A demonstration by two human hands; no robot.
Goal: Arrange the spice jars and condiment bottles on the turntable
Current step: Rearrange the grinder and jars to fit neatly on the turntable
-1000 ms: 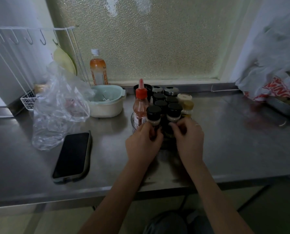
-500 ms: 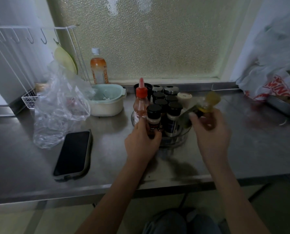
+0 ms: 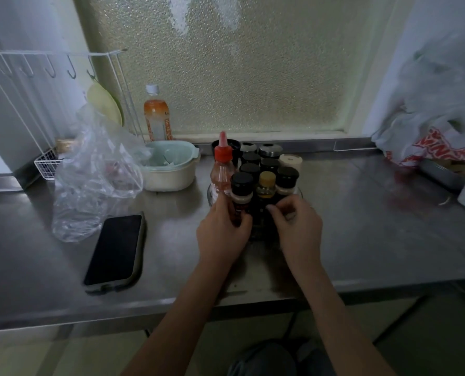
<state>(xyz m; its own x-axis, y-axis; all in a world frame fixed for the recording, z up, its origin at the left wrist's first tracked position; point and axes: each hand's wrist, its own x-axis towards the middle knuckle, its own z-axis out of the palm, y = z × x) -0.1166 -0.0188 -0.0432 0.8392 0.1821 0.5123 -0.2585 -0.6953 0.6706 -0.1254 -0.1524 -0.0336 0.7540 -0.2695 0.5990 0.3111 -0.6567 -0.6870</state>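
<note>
The jars sit packed together on the turntable (image 3: 209, 192) in the middle of the counter (image 3: 375, 226). The left hand (image 3: 222, 234) wraps around a black-lid jar (image 3: 241, 194) at 9 o'clock of the group. The right hand (image 3: 297, 226) is curled at the foot of the yellow-lid jar (image 3: 266, 185), but I cannot tell if it grips it. A phone (image 3: 114, 251) lies at 8 o'clock.

One head-worn wide view looks forward and down, close over the steel counter (image 3: 361, 226) toward the frosted window (image 3: 226, 63).
</note>
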